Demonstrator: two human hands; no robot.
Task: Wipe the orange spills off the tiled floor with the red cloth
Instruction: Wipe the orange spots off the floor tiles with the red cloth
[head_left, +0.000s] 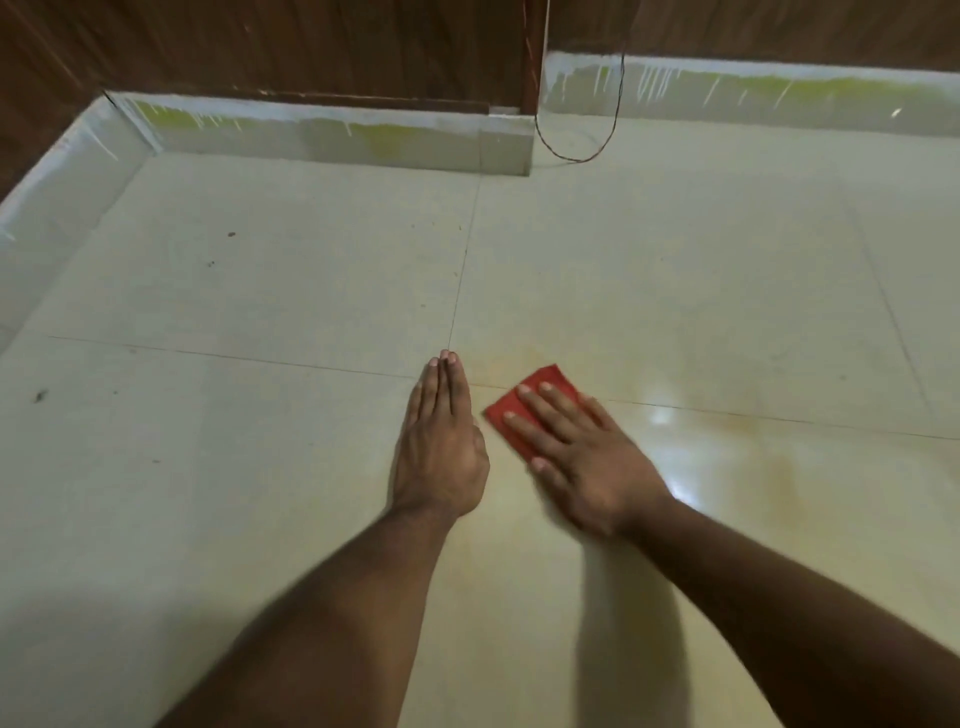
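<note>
We keep right hand (587, 457) fingers (540, 410) flat, pressing red cloth (540, 384); sweep toward orange smear (779, 467). Left hand (441, 441) flat, holding nothing, braces on floor (260, 291).

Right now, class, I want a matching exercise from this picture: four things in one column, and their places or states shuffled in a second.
Things:
1. left hand
2. right hand
3. red cloth
4. cable

Places or states:
A. loops down by the skirting
B. flat on bare tile, fingers together
C. pinned under spread fingers
D. presses the cloth

Pairs: 1-B, 2-D, 3-C, 4-A
</note>
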